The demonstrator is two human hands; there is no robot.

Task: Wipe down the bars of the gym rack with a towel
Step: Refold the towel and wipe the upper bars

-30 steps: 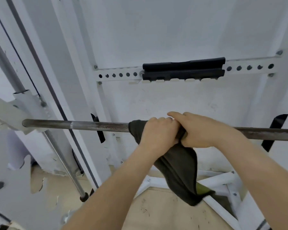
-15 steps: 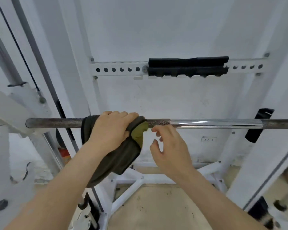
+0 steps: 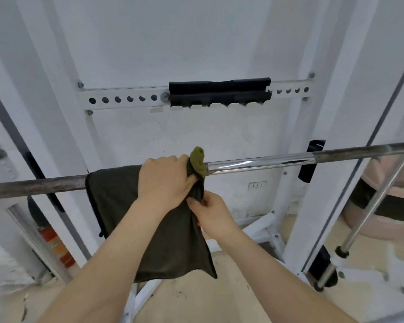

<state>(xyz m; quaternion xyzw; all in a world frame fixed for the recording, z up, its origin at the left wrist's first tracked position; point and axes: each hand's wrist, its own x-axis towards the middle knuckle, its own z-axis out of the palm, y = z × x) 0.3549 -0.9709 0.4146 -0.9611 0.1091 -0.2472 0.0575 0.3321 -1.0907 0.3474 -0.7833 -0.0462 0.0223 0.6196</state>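
Observation:
A long metal bar [image 3: 261, 163] runs across the white gym rack, dull at both ends and shiny chrome in the middle right. A dark olive towel [image 3: 117, 206] hangs draped over the bar, with a lighter green corner bunched up on top. My left hand [image 3: 166, 180] grips the towel around the bar at the middle. Just below it, my right hand [image 3: 210, 213] pinches the hanging edge of the towel.
White rack uprights [image 3: 331, 136] stand left and right of the bar. A holed crossbeam with a black pad [image 3: 219, 92] is fixed on the wall behind. A chrome guide rod [image 3: 373, 206] slants at the right. White base struts lie on the beige floor below.
The towel has spread out and now hangs wide over the bar. My left hand stays clasped on it, and my right hand, empty before, has taken hold of the towel's edge below.

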